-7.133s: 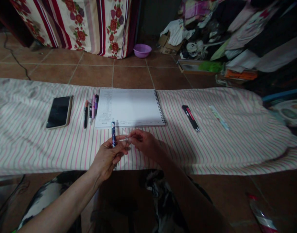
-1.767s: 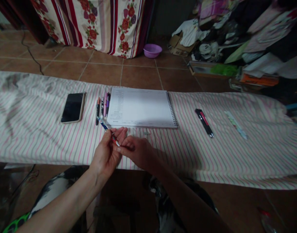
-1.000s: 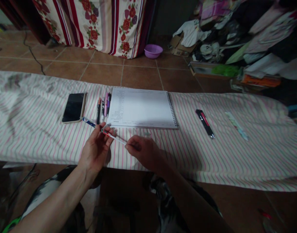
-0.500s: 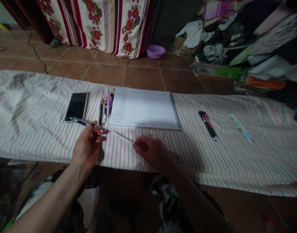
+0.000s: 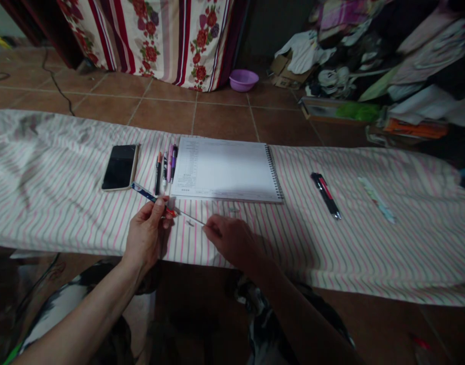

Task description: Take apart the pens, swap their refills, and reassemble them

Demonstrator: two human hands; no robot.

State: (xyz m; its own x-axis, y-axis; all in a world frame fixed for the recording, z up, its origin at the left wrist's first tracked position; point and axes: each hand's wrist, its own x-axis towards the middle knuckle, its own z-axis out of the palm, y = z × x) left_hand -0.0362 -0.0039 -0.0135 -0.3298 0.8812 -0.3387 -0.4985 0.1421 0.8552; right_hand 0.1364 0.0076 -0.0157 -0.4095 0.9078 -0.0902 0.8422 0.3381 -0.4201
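Observation:
My left hand (image 5: 145,234) pinches a blue patterned pen barrel (image 5: 144,193) with a red end, held slanted over the striped cloth (image 5: 65,213). My right hand (image 5: 232,241) is closed on the end of a thin clear refill (image 5: 190,219). The refill's other end points into the barrel's red end by my left fingers. Both hands hover just in front of a spiral notebook (image 5: 226,170) that lies open on the cloth.
A dark phone (image 5: 120,166) and three pens (image 5: 166,166) lie left of the notebook. A black and red pen (image 5: 325,194) and a pale strip (image 5: 376,205) lie to the right. Beyond the cloth are tiled floor, a purple bowl (image 5: 243,79) and piled clothes (image 5: 369,50).
Half a second ago the barrel and refill were apart. My left hand has brought the barrel back right, so the refill tip now meets its red end.

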